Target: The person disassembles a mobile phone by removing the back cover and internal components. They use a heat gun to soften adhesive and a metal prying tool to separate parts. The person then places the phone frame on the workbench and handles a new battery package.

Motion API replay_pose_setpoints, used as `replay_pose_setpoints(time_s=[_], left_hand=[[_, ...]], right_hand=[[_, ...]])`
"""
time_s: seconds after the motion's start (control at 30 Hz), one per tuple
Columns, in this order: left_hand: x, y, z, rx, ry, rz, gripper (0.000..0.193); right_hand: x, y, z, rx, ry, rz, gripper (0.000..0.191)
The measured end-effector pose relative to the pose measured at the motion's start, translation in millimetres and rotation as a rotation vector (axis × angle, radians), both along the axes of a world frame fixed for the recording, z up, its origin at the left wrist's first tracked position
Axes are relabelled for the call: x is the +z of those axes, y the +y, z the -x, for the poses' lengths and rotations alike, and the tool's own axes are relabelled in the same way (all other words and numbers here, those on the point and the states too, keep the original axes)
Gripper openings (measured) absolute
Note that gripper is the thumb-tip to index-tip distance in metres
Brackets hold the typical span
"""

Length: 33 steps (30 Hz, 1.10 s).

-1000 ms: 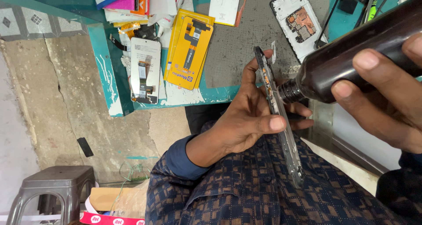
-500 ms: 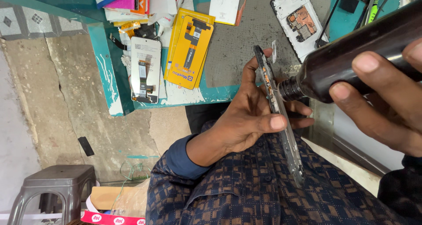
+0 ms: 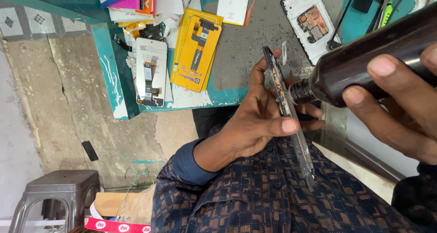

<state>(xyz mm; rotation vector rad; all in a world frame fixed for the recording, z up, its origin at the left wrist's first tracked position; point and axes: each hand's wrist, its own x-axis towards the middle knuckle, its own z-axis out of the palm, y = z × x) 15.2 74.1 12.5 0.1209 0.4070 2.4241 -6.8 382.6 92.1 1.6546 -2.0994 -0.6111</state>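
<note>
Head view: the left hand (image 3: 255, 128) holds a phone frame (image 3: 291, 119) edge-on, its grip clamped on the frame with the thumb across the near side. The right hand (image 3: 396, 105) has its grip closed around a dark brown bottle (image 3: 364, 60), the nozzle touching the frame just beyond the left fingertips. Beyond both grips, on the teal surface (image 3: 109, 73), lie a yellow parts packet (image 3: 198, 51) and an opened phone (image 3: 309, 19).
</note>
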Motion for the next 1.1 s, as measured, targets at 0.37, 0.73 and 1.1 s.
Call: replay_pose_setpoints(time_s=[0.37, 0.73, 1.1], left_hand=[[6, 4, 2, 0.145, 0.079, 0.245, 0.124], [10, 3, 1, 0.180, 0.133, 0.339, 0.128], [8, 2, 3, 0.192, 0.170, 0.385, 0.132]], right_hand=[[-2, 3, -10, 0.089, 0.135, -0.035, 0.037], [-2, 15, -21, 0.077, 0.065, -0.133, 0.041], [-1, 8, -21, 0.069, 0.036, -0.030, 0.041]])
